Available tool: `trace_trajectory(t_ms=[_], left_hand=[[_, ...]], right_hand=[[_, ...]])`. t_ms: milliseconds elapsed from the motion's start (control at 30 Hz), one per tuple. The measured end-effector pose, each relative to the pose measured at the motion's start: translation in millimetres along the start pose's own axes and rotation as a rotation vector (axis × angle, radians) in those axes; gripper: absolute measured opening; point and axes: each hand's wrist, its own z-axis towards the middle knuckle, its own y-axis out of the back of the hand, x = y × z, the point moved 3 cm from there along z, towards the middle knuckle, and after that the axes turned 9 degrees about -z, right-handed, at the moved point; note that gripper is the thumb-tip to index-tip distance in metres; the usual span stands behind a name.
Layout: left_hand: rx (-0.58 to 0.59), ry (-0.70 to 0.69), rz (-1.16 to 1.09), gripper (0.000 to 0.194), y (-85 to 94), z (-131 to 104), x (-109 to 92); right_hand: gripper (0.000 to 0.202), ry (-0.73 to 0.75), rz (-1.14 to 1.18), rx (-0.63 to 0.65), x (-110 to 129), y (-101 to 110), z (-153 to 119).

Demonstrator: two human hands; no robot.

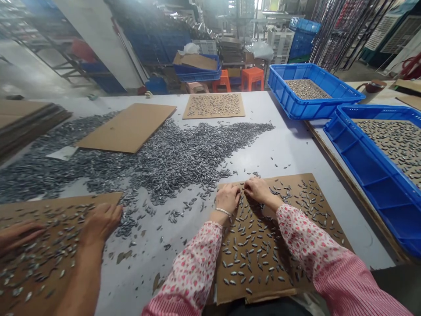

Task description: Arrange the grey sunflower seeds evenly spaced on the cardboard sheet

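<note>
A brown cardboard sheet (263,272) lies before me on the white table, dotted with small grey spindle-shaped metal pieces (233,273). Near its far left edge, my left hand (227,198), with a bangle at the wrist, has its fingers curled and drawn together. Close beside it, my right hand (258,190) is closed in a pinch over the same edge. Whatever sits between the fingertips of either hand is too small to make out. Beyond the sheet spreads a large heap of the same metal pieces (184,158).
At left, another person's hands (101,219) work over a second cardboard sheet (108,199) with pieces. A bare cardboard sheet (131,127) rests on the heap; a covered one (213,115) lies behind. Blue crates (358,175) with filled sheets stand at right. Stacked cardboard (26,127) is far left.
</note>
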Motion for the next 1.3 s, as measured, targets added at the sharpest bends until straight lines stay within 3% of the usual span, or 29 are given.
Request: trace_trajectory(t_ms=[267,433,700,1000,1200,1300], left_hand=[[-0.026,-0.042,0.04,0.018,-15.0,15,-1],[-0.081,-0.024,-0.029,0.016,-13.2,5,9],[0.048,0.018,0.012,0.016,-1.1,-11,2],[-0.065,0.04,-0.016,0.019,-9.5,-11,8],[0.082,0.05,-0.058,0.015,-1.1,-25,4],[0.094,0.046,-0.005,0.016,-1.3,-26,-1]], right_hand=[[0.013,0.088,0.029,0.047,-11,-7,-8],[0.014,0.0,0.015,-0.043,-9,-14,-7],[0.013,0.155,0.033,-0.032,8,-14,-9],[0.014,0.038,-0.057,-0.068,3,-6,-15],[0.023,0.082,0.001,-0.005,14,-9,-20],[0.019,0.074,-0.01,0.046,20,-6,-20]])
